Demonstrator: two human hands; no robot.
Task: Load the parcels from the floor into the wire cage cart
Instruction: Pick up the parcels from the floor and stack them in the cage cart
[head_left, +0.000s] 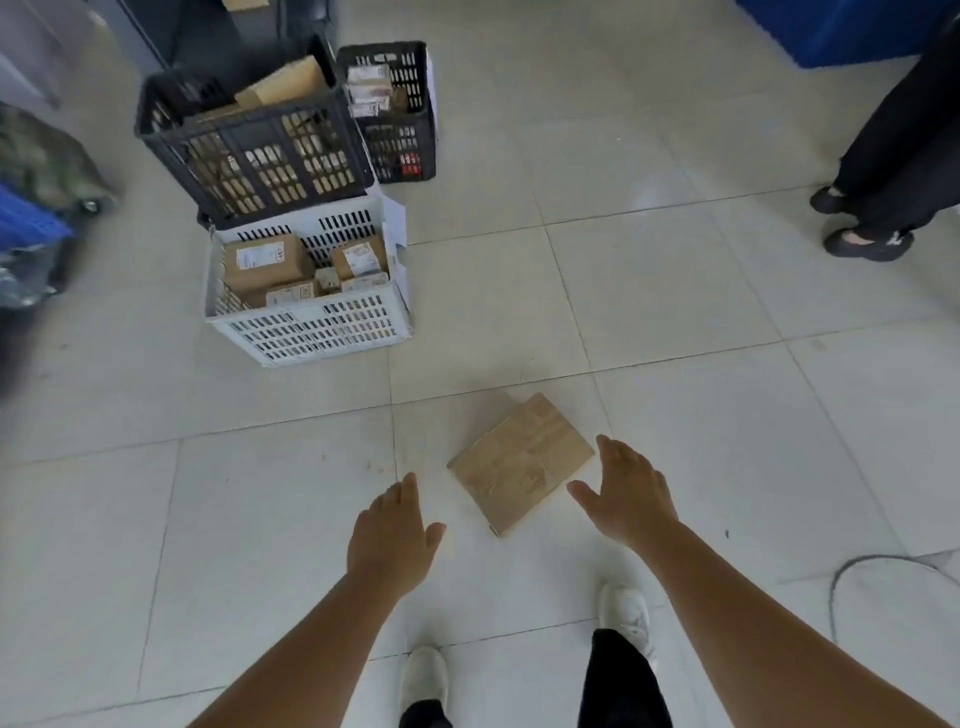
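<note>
Both bare forearms reach forward and down from the bottom of the view toward a flat cardboard parcel (521, 463) lying on the pale tiled floor (675, 291). The left hand (390, 530) is seen from the back, fingers straight and together, thumb spread out toward the parcel; it holds nothing and sits just left of the parcel's near edge, apart from it. The right hand (626, 491) is likewise spread, fingers extended forward and thumb angled inward, empty, beside the parcel's right corner; whether it touches the cardboard cannot be told. The parcel lies flat and turned diagonally to the tile lines, its long axis running from near-left to far-right, one corner pointing toward the person's white shoes (626, 616). Well beyond it, on the left, stands a white plastic crate (311, 327) holding small boxes, with a black crate (249, 150) tilted on top of it and another black crate (395, 111) behind. A second person's dark-trousered legs (893, 156) stand at the far right.
</note>
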